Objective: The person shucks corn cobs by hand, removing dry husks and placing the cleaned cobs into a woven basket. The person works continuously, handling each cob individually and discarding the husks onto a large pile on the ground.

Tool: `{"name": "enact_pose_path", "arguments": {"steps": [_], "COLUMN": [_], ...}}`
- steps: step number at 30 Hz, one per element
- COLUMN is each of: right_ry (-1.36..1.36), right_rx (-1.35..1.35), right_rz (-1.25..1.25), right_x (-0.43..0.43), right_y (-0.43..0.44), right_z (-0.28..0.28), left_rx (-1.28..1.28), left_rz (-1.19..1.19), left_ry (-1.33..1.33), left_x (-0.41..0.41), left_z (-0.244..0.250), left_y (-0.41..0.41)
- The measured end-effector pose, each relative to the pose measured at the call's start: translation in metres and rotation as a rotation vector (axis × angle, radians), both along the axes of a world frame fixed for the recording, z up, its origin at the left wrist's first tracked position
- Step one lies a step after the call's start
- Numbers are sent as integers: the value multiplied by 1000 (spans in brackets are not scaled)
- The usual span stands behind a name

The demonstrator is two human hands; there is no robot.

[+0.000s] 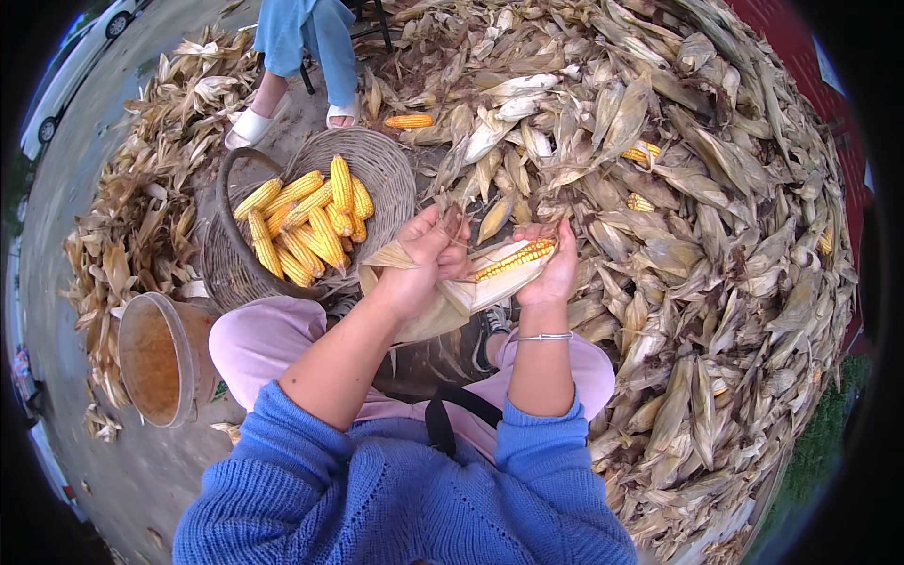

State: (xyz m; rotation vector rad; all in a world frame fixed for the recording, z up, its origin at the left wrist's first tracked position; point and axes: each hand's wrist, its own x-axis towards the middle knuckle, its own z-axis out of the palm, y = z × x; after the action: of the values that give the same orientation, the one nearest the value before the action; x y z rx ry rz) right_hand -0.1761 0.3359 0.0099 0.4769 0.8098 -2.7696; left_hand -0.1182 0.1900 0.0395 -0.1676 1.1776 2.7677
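An ear of corn with its husk partly peeled lies across my two hands, above my lap. My right hand cups its husk-wrapped end, and a bangle circles that wrist. In my left hand is the pulled-back corn husk, gripped with the fingers curled; dry silk sticks up by the fingertips. Yellow kernels show along one side of the ear. Just beyond my left hand sits a wicker basket with an arched handle, holding several bare corn cobs.
A large pile of unhusked corn spreads along the right and far side. Loose husks are heaped at left, near a translucent plastic bucket. One bare ear lies on the ground near a seated person's legs. A white car stands far left.
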Motion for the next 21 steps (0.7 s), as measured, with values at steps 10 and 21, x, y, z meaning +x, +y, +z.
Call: {"name": "enact_pose_path", "arguments": {"steps": [10,21], "right_ry": [84,314], "right_rx": [141,64], "right_rz": [-365,117], "right_x": [-27,-5], "right_y": [81,6], "right_z": [15,46], "left_rx": [-539,-1062], "left_rz": [165,-613], "left_ry": [-176,104], "left_x": [28,37], "left_z": [-38,-33], "left_y": [-65,-23]}}
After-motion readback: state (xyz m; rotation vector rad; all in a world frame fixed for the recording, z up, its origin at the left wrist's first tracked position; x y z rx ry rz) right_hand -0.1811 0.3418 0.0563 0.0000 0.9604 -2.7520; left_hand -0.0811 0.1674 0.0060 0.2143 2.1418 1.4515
